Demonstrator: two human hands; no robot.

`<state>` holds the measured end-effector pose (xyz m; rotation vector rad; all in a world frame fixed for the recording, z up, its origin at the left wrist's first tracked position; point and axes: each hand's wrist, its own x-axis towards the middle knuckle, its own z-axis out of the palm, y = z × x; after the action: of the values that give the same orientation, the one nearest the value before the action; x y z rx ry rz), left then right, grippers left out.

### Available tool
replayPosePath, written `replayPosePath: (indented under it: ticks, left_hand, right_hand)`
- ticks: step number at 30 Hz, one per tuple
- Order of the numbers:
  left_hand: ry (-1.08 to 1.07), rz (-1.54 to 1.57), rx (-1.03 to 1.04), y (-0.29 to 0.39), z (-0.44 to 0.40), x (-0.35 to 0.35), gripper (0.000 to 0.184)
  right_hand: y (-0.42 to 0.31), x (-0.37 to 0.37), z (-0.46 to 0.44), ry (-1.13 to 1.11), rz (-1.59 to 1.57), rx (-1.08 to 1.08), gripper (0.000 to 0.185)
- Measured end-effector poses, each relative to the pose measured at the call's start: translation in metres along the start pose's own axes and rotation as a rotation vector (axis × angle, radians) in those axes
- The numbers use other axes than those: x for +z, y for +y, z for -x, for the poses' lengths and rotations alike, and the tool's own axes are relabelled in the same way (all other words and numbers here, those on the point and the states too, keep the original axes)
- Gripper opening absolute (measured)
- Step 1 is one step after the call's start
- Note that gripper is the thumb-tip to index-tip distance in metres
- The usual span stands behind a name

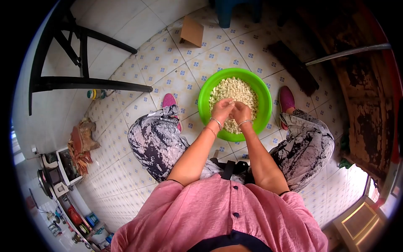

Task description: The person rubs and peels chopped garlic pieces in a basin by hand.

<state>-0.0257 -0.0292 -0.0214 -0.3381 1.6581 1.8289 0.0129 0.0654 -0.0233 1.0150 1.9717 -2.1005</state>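
Observation:
A round bright green plastic basin rests on the tiled floor between my feet. It holds a heap of small, off-white, crumbly pieces; their exact kind does not show. Over the near part of the heap, my left hand and my right hand meet at the fingertips. Both hands are closed in a pinch. A tiny pale bit seems to be between them, too small to name. Bracelets circle both wrists.
Black metal legs stand to the left, with a roll of tape near them. A cardboard piece and a blue stool are beyond the basin. On the right lie a broom and worn wooden furniture.

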Motion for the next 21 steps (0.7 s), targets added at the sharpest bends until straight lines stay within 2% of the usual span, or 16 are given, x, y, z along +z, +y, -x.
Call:
replayPosePath:
  ticks: [3,5,9,12,14,15,17,19,21]
  left_hand:
    - [0.073,-0.073,0.087,-0.003,-0.011,-0.011,0.015]
    - [0.050,-0.016,0.059,-0.004,-0.012,-0.013,0.014]
    - [0.024,0.002,0.044,-0.006,-0.014,-0.013,0.011]
    - [-0.043,-0.076,0.016,-0.002,-0.009,-0.010,0.009]
    - [-0.020,-0.036,-0.018,-0.004,-0.007,-0.010,0.008]
    - [-0.003,0.008,-0.052,-0.006,-0.007,-0.009,0.009]
    - [0.067,0.041,-0.101,-0.007,-0.008,-0.009,0.012]
    - [0.120,0.098,-0.142,-0.007,-0.011,-0.010,0.016]
    - [0.077,0.088,-0.123,-0.004,-0.008,-0.007,0.016]
  right_hand:
    - [0.001,0.004,0.001,-0.067,-0.010,-0.061,0.020]
    - [-0.008,0.002,0.007,-0.017,0.247,-0.238,0.024]
    - [-0.012,-0.004,0.009,-0.028,0.258,-0.226,0.026]
    - [-0.001,-0.006,0.000,0.066,0.321,-0.296,0.022]
    - [0.000,-0.006,-0.007,0.014,0.047,-0.017,0.020]
    - [0.004,-0.005,-0.011,0.015,0.048,-0.016,0.020]
    - [0.016,-0.004,-0.020,-0.109,-0.367,0.061,0.027]
    - [0.023,-0.006,-0.022,-0.096,-0.353,0.099,0.030]
    - [0.024,-0.008,-0.022,-0.119,-0.517,0.168,0.031]
